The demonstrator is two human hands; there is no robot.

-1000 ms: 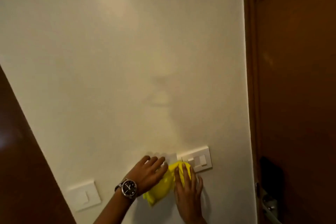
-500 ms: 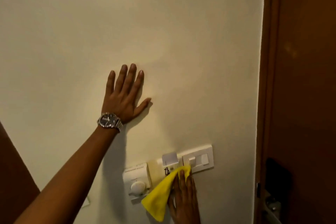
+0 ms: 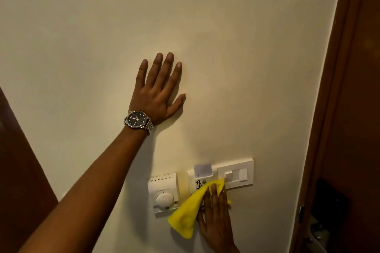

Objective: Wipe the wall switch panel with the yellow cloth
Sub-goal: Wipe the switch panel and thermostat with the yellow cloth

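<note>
The white wall switch panel [image 3: 236, 172] is low on the cream wall, with a key-card slot [image 3: 202, 171] at its left end. My right hand [image 3: 216, 217] presses the yellow cloth [image 3: 186, 214] flat against the panel's lower left part, fingers pointing up. The cloth hangs down to the left of the hand. My left hand [image 3: 158, 92], with a wristwatch [image 3: 137, 122], lies flat on the bare wall above and left of the panel, fingers spread, holding nothing.
A white thermostat with a round dial [image 3: 163, 192] is mounted just left of the panel. A dark wooden door and its frame [image 3: 349, 109] run down the right side, with a lock [image 3: 320, 232] low down. Another brown wooden surface [image 3: 18, 160] is at the left.
My left hand left the cloth and went up onto the bare wall, where it now rests flat. My right hand stays on the cloth at the panel. The thermostat and card slot came into sight.
</note>
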